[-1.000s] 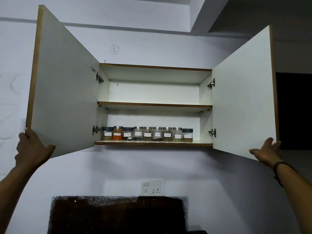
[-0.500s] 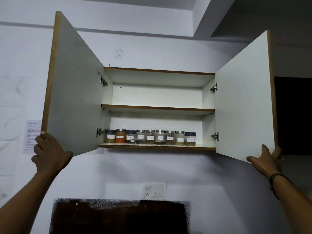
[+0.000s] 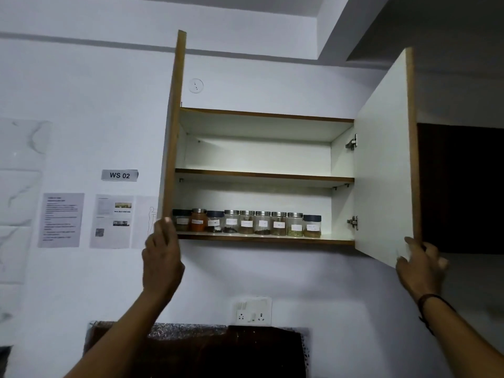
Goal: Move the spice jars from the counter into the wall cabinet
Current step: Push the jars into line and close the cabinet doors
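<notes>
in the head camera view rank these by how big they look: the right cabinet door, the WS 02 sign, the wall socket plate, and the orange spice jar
1. right cabinet door, though nearness enlarges it
2. wall socket plate
3. WS 02 sign
4. orange spice jar; close to the sign in area, so that order is unsure

A "WS 02" sign (image 3: 119, 175) hung on the wall, with printed sheets (image 3: 61, 219) taped beneath it. A white switch-and-socket plate (image 3: 253, 311) sat lower, above a dark speckled slab (image 3: 191, 347). A small round fitting (image 3: 195, 85) showed higher up.

White cabinet (image 3: 256, 156) edged brown, orange jar (image 3: 198, 221), white labels, black wristband (image 3: 429, 298)
</notes>
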Demonstrator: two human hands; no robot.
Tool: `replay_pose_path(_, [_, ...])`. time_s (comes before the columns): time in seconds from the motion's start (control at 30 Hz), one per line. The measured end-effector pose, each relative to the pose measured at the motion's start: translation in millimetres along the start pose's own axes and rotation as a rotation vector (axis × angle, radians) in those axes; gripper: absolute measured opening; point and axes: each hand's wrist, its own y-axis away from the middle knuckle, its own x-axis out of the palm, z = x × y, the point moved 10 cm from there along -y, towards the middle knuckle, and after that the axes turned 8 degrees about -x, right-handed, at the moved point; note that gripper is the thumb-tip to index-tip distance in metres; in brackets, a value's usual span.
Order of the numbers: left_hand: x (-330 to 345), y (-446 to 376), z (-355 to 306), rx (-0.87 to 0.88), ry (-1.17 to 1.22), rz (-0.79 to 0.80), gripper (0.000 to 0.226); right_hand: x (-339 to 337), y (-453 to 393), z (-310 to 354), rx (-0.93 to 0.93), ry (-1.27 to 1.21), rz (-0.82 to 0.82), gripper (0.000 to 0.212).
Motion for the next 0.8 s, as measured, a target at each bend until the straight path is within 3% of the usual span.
replay_pose_path(0.17, [29, 12, -56, 0.163, 0.011, 0.002, 0.079, 35, 24, 47, -0.032, -0.057, -0.014, 0.044])
replay_pose_path(0.4, [79, 18, -100, 0.237, 0.050, 0.029, 0.077, 116, 44, 125, -0.324, 0.225, 0.069, 0.073])
replay_pose_path(0.8, [174, 1, -154, 0.317, 0.039, 0.031, 0.065, 252, 28, 163, -0.516, 0.193, 0.065, 0.074])
